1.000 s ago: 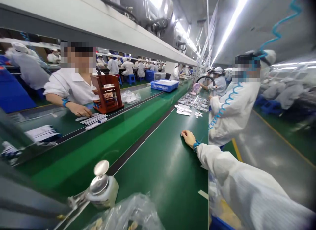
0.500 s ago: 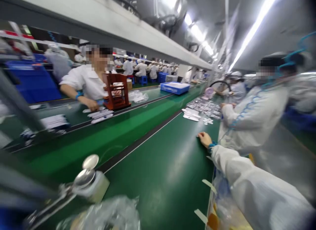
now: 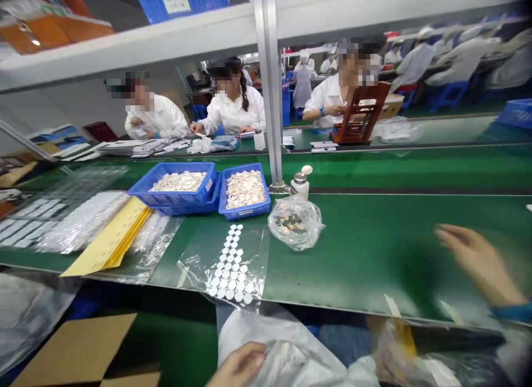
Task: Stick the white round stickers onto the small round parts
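Observation:
My right hand point(image 3: 477, 259) hovers over the green bench top point(image 3: 366, 248) at the right, fingers bent and close together; whether it holds anything is too blurred to tell. Low in the view, my left hand point(image 3: 243, 365) rests near my white-sleeved lap, fingers curled, its contents hidden. Between the hands and the back of the bench, rows of white discs point(image 3: 233, 273) lie on a clear plastic sheet. Behind them stands a blue bin point(image 3: 245, 210) of pale discs. A clear bag point(image 3: 297, 223) with small copper-coloured pieces sits beside it.
Another blue bin point(image 3: 166, 197) of discs stands further left, near yellow sheets point(image 3: 108, 237) and plastic-wrapped packs. A white bottle point(image 3: 300, 186) with a raised lid is by the metal post point(image 3: 270, 87). People in white work across the bench; an open carton point(image 3: 78, 342) is below left.
The view has swung left, bringing the bins, discs and my left hand into sight. My right hand, earlier reaching far along the bench, is now nearer.

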`<action>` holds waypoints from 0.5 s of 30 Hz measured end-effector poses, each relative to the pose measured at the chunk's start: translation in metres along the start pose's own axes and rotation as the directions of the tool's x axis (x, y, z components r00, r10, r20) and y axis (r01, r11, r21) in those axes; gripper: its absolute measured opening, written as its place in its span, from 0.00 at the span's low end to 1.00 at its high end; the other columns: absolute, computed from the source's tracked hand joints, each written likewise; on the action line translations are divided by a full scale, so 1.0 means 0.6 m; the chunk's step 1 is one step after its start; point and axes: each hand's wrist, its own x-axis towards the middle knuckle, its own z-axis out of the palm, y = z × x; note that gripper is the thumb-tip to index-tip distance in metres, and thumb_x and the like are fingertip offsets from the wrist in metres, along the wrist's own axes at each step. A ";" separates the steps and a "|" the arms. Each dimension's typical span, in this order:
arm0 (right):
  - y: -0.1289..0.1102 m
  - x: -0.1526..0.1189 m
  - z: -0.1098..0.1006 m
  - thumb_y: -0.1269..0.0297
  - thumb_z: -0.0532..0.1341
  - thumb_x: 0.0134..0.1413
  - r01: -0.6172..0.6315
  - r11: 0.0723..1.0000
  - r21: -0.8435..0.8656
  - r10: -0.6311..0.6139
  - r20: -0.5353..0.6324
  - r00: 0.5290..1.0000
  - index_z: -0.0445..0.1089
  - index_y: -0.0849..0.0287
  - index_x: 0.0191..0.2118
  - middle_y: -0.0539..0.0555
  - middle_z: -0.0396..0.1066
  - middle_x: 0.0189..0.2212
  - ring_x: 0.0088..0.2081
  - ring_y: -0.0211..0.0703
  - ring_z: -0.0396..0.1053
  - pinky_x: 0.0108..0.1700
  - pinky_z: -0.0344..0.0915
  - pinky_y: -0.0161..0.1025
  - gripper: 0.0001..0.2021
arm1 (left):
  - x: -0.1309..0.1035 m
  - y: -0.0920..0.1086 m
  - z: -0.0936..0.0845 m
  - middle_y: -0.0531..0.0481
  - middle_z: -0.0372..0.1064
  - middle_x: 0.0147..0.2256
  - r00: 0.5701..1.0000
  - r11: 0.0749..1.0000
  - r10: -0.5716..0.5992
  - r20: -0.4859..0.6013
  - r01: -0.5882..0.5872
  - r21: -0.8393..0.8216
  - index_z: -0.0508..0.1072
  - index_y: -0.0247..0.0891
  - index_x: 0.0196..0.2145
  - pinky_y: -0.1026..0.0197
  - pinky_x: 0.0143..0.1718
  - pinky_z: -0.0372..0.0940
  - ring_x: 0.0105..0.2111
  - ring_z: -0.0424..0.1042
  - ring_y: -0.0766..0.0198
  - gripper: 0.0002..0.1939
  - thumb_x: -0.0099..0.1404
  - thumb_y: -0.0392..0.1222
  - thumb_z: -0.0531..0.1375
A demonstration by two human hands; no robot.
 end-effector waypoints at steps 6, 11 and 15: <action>-0.137 0.026 0.221 0.45 0.63 0.54 0.016 1.000 -0.005 -0.015 0.171 0.985 0.66 0.58 0.55 0.62 0.70 0.52 0.46 0.49 0.73 0.47 0.72 0.44 0.28 | -0.042 0.084 -0.043 0.41 0.73 0.54 0.905 0.954 0.254 -0.341 -0.177 0.242 0.72 0.40 0.53 0.47 0.61 0.61 0.56 0.69 0.51 0.22 0.67 0.53 0.54; -0.189 0.060 0.289 0.55 0.61 0.61 0.005 0.988 -0.153 0.028 0.208 0.978 0.68 0.61 0.51 0.55 0.72 0.45 0.43 0.43 0.72 0.48 0.70 0.48 0.17 | -0.011 0.044 -0.078 0.43 0.57 0.65 0.706 0.471 0.662 -0.251 -0.132 0.872 0.60 0.44 0.64 0.36 0.61 0.59 0.66 0.54 0.47 0.31 0.64 0.30 0.52; -0.137 0.081 0.195 0.58 0.60 0.63 -0.108 0.958 -0.265 0.157 0.169 0.973 0.71 0.62 0.43 0.52 0.73 0.39 0.38 0.39 0.72 0.42 0.71 0.42 0.12 | 0.019 0.020 -0.090 0.42 0.56 0.66 0.604 0.100 0.794 -0.063 -0.027 0.995 0.54 0.43 0.67 0.39 0.57 0.65 0.65 0.56 0.48 0.39 0.60 0.20 0.48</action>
